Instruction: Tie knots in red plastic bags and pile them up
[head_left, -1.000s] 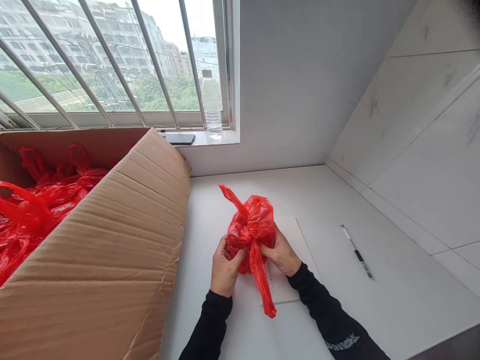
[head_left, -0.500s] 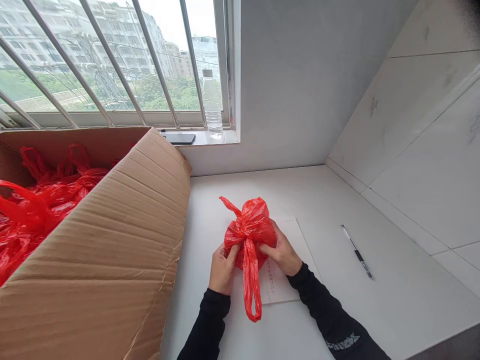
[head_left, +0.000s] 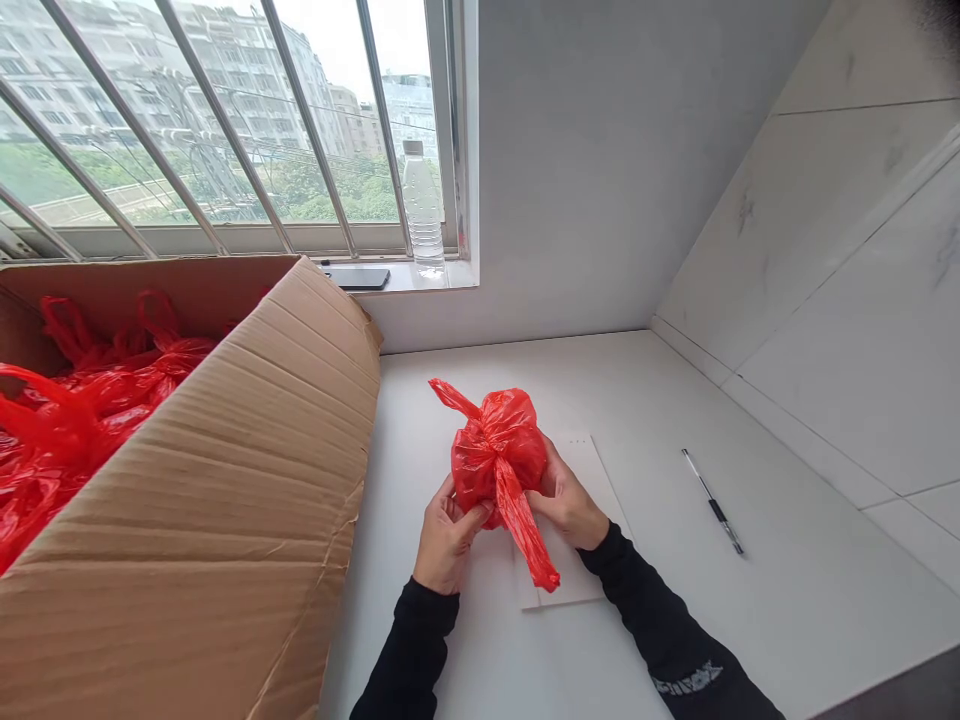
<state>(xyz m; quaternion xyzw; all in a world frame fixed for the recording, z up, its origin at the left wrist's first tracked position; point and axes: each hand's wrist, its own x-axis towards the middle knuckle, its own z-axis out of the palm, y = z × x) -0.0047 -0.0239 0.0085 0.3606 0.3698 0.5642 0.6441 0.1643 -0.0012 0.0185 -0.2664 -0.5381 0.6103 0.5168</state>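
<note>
Red plastic bag (head_left: 499, 450), tied: held over the worktop (head_left: 480, 660), mid-width, well short of the back edge; contact with the surface cannot be determined. Left hand (head_left: 441, 540) and right hand (head_left: 568, 498) grip opposite sides low down, presumably to steady a rounded load. White paper (head_left: 574, 580) lies partly hidden behind the bag. Pen (head_left: 712, 502) rests towards the right edge, probably for clearance. Cardboard box (head_left: 262, 480), along the left side, contains other red bags (head_left: 97, 410).
</note>
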